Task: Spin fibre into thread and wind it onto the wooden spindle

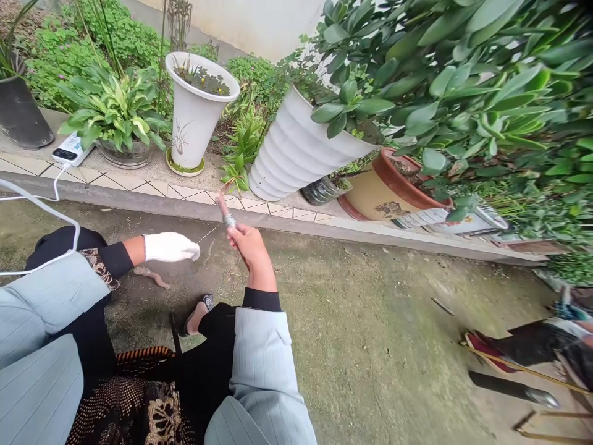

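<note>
My right hand (250,247) is bare and closed around a short brownish stick (221,203), which points up and away from me. A greyish band of winding (229,220) circles the stick just above my fingers. My left hand (170,247) wears a white glove, its fingers pressed together on a thin thread (208,233). That thread runs taut from the glove towards the wound part of the stick. Whether it is string or wire I cannot tell. On the ground below the glove lies a crooked brownish piece (152,276), like a root or twig.
A tiled ledge (157,188) crosses ahead, bearing a white flowerpot (197,123), a ribbed white planter (301,148) and a tan pot (393,188). A white device (71,150) with a cable sits at left. Another person's shoe (491,352) and a dark tube (512,389) are at right.
</note>
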Motion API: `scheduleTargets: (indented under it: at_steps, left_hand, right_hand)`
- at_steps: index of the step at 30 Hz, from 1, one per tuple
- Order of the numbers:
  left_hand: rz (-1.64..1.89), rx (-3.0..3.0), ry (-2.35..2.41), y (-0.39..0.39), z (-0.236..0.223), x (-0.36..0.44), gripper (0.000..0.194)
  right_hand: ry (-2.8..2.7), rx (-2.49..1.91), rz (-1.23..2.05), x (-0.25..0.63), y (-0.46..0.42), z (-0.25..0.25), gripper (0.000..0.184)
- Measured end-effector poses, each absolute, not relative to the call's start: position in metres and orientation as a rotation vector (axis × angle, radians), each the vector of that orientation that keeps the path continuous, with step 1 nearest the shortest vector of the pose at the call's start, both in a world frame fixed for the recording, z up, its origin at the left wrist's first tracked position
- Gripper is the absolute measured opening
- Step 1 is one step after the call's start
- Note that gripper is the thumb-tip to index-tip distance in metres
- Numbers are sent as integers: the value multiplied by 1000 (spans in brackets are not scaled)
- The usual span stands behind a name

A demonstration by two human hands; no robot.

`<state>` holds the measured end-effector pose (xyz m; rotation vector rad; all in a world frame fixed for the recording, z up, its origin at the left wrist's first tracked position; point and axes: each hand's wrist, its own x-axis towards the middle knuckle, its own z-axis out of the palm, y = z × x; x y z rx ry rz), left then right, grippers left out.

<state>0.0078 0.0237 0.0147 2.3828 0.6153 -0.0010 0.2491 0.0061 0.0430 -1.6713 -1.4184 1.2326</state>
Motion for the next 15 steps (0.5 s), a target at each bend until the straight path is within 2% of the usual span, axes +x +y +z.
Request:
scheduleTargets:
  at_steps: [4, 7, 11, 15]
  left_hand:
    - [-11, 2403, 539, 18, 11, 10, 27]
    - [-33, 2393, 515, 18, 10, 10, 26]
    - [-68, 2482, 612, 24, 9, 7, 26]
    - [-45, 2499, 764, 35, 11, 3, 30]
  right_hand:
    - [-1931, -2203, 780, 237, 10, 32, 22]
    - [-2244, -2361, 693, 223, 7, 29, 27]
    - [-2689, -2252, 1026, 207, 0, 26, 21]
    - [-2634, -1604, 1858, 210, -7, 37, 14]
